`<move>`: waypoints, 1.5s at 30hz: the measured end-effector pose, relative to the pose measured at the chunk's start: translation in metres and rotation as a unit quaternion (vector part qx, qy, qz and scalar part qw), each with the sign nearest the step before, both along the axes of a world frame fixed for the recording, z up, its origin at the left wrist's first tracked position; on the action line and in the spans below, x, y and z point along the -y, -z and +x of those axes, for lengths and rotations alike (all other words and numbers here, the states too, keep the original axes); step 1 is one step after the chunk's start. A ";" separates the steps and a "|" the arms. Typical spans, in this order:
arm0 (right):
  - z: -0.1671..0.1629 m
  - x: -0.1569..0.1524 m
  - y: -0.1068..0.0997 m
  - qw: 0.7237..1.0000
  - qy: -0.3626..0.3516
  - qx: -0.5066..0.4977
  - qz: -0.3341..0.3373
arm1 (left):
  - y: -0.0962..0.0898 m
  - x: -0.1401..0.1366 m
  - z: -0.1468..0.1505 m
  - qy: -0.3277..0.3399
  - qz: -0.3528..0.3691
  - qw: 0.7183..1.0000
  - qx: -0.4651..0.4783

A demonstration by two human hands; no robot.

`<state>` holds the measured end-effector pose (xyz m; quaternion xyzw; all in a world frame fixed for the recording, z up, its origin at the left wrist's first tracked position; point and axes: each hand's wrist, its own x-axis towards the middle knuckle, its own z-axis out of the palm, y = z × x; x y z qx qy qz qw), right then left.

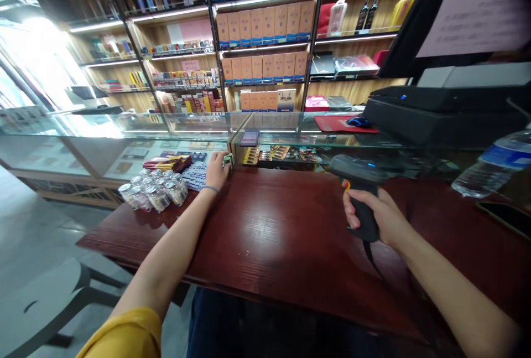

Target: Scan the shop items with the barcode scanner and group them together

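Head cam: gripping a dark handheld scanner (357,170) in the right hand (388,215), with fingers (352,216) wrapped around the handle (367,224), up over a glossy red-brown desk (265,236), with a black cord (370,254) dangling below. Got the left hand (217,171) at the desk's far edge by a small green thing (228,158), fingers bent, can't tell if pinching or just touching. Also got lidded jars (154,189) bunched off to the left.
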<state>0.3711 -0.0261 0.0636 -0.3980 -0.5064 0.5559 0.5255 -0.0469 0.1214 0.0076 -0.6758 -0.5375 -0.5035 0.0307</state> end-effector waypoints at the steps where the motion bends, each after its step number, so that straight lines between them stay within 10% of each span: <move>1: 0.000 0.000 0.002 1.000 0.001 0.002 -0.006 | 0.003 -0.001 -0.005 0.001 -0.001 1.000 -0.012; 19: 0.000 -0.006 0.009 0.999 -0.001 0.038 -0.005 | -0.003 0.010 -0.022 -0.045 -0.126 0.973 -0.188; 29: -0.003 -0.002 0.006 0.998 0.006 0.063 0.010 | -0.012 0.020 0.013 0.174 -0.062 0.981 0.054; 45: -0.012 0.004 0.014 0.981 -0.084 0.174 0.035 | -0.006 0.032 0.053 0.156 -0.039 0.982 0.102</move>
